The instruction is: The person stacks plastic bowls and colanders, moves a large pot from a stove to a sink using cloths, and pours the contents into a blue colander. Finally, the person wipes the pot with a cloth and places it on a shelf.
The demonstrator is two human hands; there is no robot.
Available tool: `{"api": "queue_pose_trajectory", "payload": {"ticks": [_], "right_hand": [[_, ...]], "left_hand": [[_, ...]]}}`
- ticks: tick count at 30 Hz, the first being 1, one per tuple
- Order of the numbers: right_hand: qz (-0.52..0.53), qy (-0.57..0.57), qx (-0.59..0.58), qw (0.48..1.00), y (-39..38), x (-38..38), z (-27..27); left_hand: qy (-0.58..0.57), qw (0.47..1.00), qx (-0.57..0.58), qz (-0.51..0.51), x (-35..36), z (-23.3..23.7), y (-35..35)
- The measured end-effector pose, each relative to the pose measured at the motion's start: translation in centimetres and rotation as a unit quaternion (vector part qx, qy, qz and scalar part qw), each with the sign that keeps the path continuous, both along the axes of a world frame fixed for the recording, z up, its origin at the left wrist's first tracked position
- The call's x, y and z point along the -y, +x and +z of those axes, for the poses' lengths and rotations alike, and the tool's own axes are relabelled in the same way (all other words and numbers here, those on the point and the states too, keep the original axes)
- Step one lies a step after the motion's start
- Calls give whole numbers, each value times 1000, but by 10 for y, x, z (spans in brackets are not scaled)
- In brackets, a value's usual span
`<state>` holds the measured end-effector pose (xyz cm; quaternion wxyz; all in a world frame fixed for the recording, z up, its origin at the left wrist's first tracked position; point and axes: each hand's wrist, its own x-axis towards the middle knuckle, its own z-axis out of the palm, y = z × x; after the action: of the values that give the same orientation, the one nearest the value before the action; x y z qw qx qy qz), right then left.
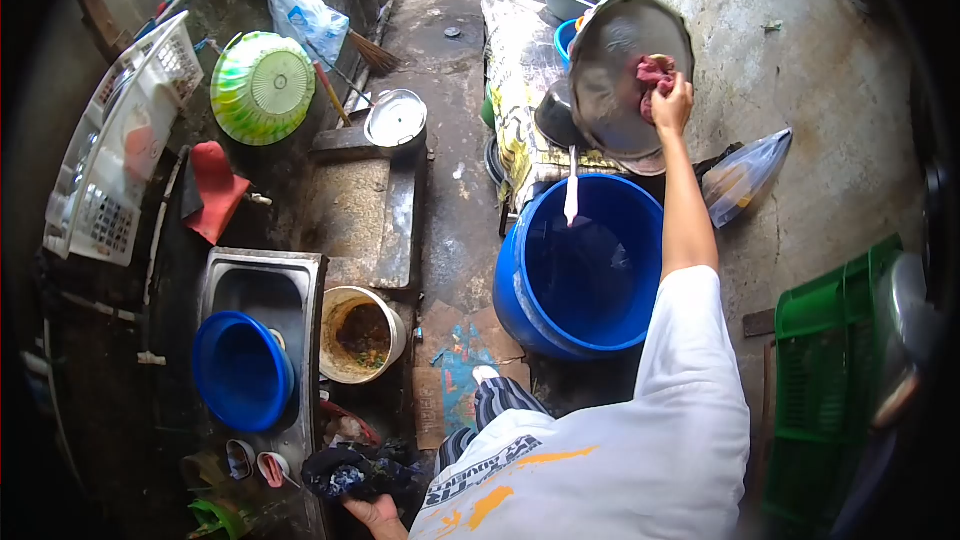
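My right hand (675,105) is stretched far forward, closed around a crumpled dark-red cloth (656,72). The cloth lies against a large round metal tray or lid (610,90), which stands tilted near the wall. Below it is a blue drum (585,328) with dark water inside, and a pale-handled black pan or dipper (560,118) lies by its rim. Low in view, my left hand (376,512) is at a dark, crumpled plastic bag (352,472) beside the sink. Its fingers are partly hidden by the bag, which it seems to grip.
A steel sink (262,270) at left carries a blue basin (240,370). Beside it stands a white bucket (352,368) with food scraps. A white dish rack (105,165) and green-white basin (262,88) are farther left. Green crates (825,370) stand at right.
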<state>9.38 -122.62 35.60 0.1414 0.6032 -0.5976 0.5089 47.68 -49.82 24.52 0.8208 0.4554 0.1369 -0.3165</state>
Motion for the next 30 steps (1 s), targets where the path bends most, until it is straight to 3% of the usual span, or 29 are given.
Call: {"api": "queue_pose_trajectory", "payload": {"ticks": [3,5,7,11,25,30], "right_hand": [[-30,-67,44,996,-28,39,-13],[-38,-52,112,992,-42,60,-27],[-110,-89,120,983,-45,76,-40],[-101,-101,120,982,-40,100,-57],[-83,20,161,983,-42,107,-75],[-87,94,167,978,-42,111,-104]], "left_hand": [[12,1000,-22,-18,16,-2,6],[-5,999,-14,-42,31,5,4],[28,999,-5,-34,51,11,0],[49,997,17,-52,89,29,-3],[81,995,26,-48,118,22,9],[85,995,31,-48,124,21,9]]}}
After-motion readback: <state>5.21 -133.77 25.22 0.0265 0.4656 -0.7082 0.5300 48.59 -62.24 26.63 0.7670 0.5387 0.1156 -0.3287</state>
